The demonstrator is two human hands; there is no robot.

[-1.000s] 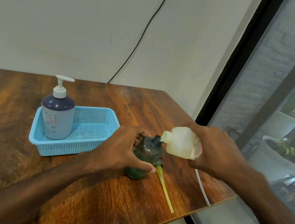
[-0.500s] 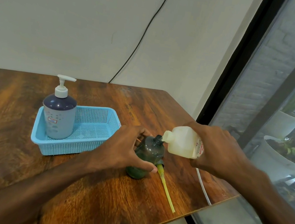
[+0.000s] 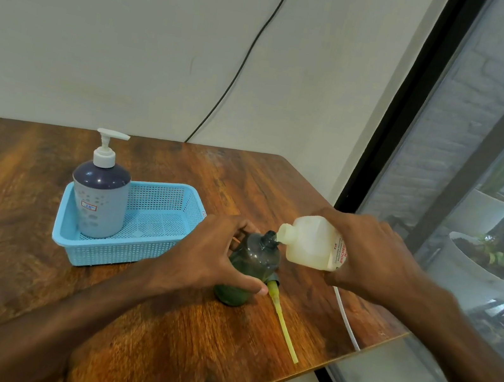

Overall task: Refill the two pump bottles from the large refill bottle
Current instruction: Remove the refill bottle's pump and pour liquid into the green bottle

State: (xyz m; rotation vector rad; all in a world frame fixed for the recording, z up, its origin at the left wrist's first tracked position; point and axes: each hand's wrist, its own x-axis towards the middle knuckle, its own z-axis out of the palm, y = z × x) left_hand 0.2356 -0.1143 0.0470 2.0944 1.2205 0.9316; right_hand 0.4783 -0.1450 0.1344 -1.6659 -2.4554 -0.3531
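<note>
A dark green pump bottle [image 3: 252,261] stands upright on the wooden table [image 3: 17,251], its pump removed. My left hand [image 3: 214,251] grips it round the body. My right hand [image 3: 375,261] holds the pale refill bottle [image 3: 308,245] tipped on its side, its spout touching the green bottle's open neck. The removed pump with its yellow-green dip tube [image 3: 283,323] lies on the table just right of the green bottle. A grey-blue pump bottle [image 3: 99,195] with a white pump head stands in the left end of a light blue basket [image 3: 147,250].
The table's right edge runs close to the bottles, next to a black-framed window [image 3: 397,131]. A thin white tube [image 3: 345,320] lies near that edge. A black cable [image 3: 242,59] hangs down the wall behind the table. Plant pots stand outside the glass.
Both hands and the bottles keep the same pose. The view has drifted slightly, nothing else moved.
</note>
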